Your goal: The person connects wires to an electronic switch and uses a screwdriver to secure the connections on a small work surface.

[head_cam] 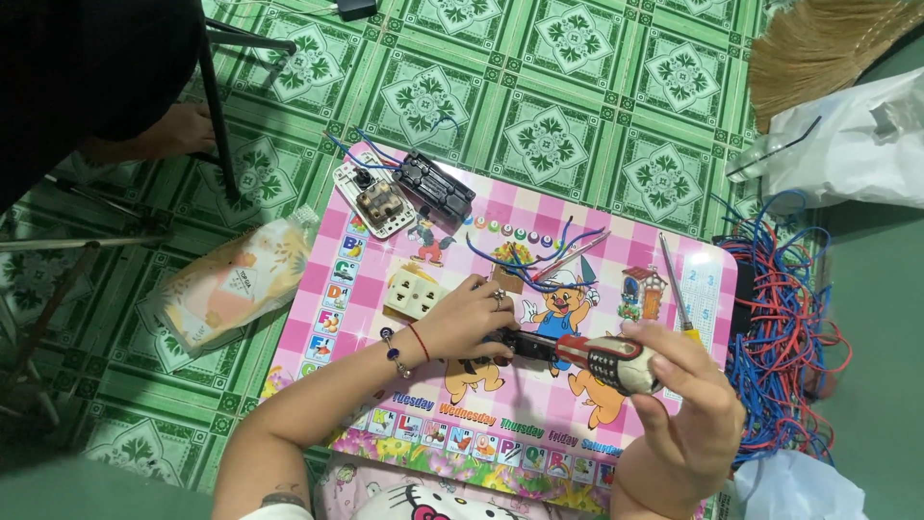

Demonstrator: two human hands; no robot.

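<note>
Pink cartoon tabletop (616, 453), one. Screwdrivers, two: a red-and-black one (602, 358) gripped by the right hand (679, 409), fingers curled round its handle, tip reaching the small dark part under the left hand (472, 318), whose fingers press down on it; a slim one (674, 282) lying free near the right edge. Cream socket block (412, 292), one. Switch plates (399, 190), two, upper left. Loose blue and red wires (784, 318), one heap beside the tabletop. White plastic bag (847, 144), one, contents hidden.

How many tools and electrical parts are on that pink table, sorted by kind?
Screwdrivers: 2, one with a red-and-black handle in the right hand, one slim one with a yellow handle lying loose.
Cream socket block: 1, beside the left hand.
White switch plate: 1.
Black socket module: 1.
Total: 5
</note>
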